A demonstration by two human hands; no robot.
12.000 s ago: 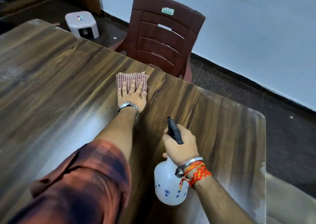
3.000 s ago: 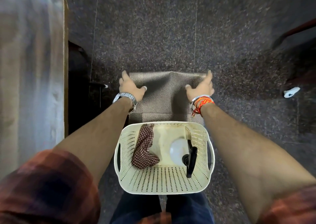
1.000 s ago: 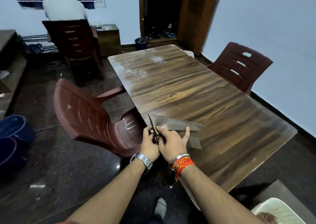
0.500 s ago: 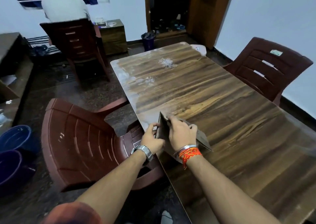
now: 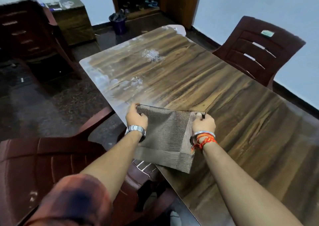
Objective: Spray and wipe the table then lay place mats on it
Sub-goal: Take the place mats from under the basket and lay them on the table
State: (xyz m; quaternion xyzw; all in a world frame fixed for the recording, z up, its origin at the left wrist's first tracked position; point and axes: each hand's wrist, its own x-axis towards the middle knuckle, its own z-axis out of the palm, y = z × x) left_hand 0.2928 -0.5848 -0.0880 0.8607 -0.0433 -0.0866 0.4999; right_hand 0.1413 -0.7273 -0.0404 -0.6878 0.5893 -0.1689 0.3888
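Note:
A grey-brown woven place mat (image 5: 166, 136) is held spread out over the near left edge of the long wooden table (image 5: 198, 87). My left hand (image 5: 136, 117) grips its far left corner, and my right hand (image 5: 203, 123) grips its far right corner. The mat's near edge hangs down past the table edge, and whether more mats lie beneath it I cannot tell. Wet patches and white foam (image 5: 151, 55) sit on the far part of the table. The spray bottle and the cloth are out of view.
A maroon plastic chair (image 5: 51, 162) stands at the near left, touching the table's side. Another maroon chair (image 5: 259, 49) is at the far right by the wall. Further back are a third chair (image 5: 31, 36), a wooden cabinet (image 5: 72, 22) and a dark bin (image 5: 119, 23).
Half a second ago both hands held the mat folded together at the table edge. Now they have moved apart and the mat is spread open. The view has shifted closer to the table.

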